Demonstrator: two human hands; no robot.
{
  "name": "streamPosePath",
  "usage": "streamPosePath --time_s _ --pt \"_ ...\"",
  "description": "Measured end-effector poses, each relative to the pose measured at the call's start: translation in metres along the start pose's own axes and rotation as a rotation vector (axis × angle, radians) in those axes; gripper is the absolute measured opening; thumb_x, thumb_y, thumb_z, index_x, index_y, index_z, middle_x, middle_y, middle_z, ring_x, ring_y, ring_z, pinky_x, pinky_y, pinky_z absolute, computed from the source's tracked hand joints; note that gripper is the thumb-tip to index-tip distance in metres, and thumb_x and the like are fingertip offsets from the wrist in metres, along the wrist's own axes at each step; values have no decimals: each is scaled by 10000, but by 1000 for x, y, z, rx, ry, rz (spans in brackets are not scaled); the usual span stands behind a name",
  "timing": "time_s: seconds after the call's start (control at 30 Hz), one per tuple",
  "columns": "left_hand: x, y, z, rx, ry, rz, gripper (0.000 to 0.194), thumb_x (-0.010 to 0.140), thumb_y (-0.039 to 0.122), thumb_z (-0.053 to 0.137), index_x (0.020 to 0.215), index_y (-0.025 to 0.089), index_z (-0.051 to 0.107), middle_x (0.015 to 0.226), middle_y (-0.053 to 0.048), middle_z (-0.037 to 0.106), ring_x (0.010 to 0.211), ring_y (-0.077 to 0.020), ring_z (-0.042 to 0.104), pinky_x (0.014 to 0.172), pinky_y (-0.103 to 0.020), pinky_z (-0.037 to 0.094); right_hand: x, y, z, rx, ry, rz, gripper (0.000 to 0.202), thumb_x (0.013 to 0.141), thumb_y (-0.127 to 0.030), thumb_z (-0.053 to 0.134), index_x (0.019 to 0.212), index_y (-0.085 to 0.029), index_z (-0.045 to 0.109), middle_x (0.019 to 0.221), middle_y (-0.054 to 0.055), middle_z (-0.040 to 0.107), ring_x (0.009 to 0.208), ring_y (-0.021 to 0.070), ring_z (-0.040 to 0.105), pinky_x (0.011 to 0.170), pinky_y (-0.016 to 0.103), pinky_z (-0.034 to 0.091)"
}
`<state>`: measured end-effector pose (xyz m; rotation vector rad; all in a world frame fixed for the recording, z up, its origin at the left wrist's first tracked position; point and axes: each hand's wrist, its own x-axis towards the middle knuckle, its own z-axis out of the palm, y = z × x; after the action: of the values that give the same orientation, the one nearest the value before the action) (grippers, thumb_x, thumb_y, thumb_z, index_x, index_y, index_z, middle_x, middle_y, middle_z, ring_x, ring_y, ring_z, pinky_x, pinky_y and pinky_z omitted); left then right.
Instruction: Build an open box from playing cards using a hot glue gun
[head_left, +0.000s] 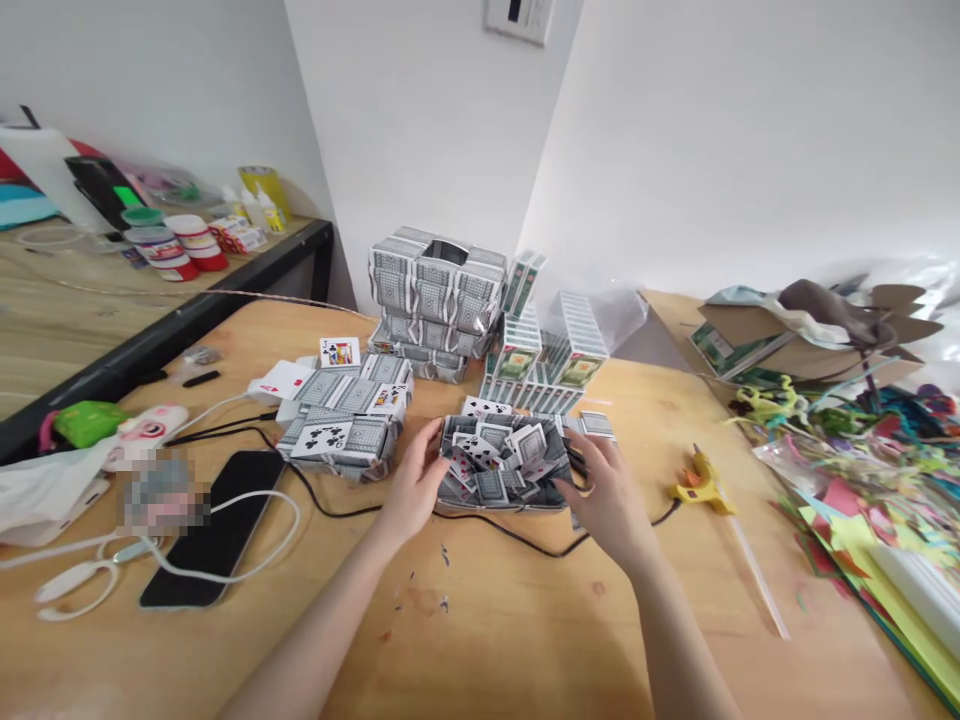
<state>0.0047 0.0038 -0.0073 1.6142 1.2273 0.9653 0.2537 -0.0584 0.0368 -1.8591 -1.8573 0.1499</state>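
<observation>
An open-topped box (531,507) with grey card-patterned walls stands in front of me on the table, filled with loose playing cards (491,452). My left hand (417,480) holds the left side of this box, fingers curled against its wall. On the opposite side, my right hand (609,495) grips the right edge with thumb and fingers. Some fingertips are hidden behind the box. To its left sits a block built of playing cards (352,400), with a few loose cards on top. Behind rises a larger structure of folded cards (439,290) with an opening in its top.
Green-and-white card packs (574,345) are stacked behind the box. A yellow glue gun (703,487) lies to the right, its black cord (517,540) running before the box. A phone (217,530) and cables lie left; colourful craft scraps (862,480) cover the right side.
</observation>
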Motion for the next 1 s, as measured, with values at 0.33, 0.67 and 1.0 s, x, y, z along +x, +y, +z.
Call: streamPosePath --time_s 0.33,0.67,1.0 --pt "-1 -3 3 150 -3 1 513 599 -18 383 1011 220 575 1265 -50 425 1251 -191 353 1078 -393 240 33 -33 27 -121 -401 -223 658 646 -84 557 1279 -212 430 1234 110 511 1136 283 436 938 432 363" --pt "-1 11 -10 201 60 157 126 733 138 462 780 200 560 1219 -49 480 1185 -194 417 1035 -363 298 50 -26 -5 262 -423 -48 280 753 -267 515 1013 -215 607 963 39 645 730 157 590 695 280 447" --pt "-4 17 -18 154 10 340 272 762 161 429 1005 197 547 1189 -77 534 1209 -220 406 1034 -391 313 55 -13 -1 436 -203 57 296 814 -378 419 1039 -187 440 754 18 590 641 161 529 623 287 421"
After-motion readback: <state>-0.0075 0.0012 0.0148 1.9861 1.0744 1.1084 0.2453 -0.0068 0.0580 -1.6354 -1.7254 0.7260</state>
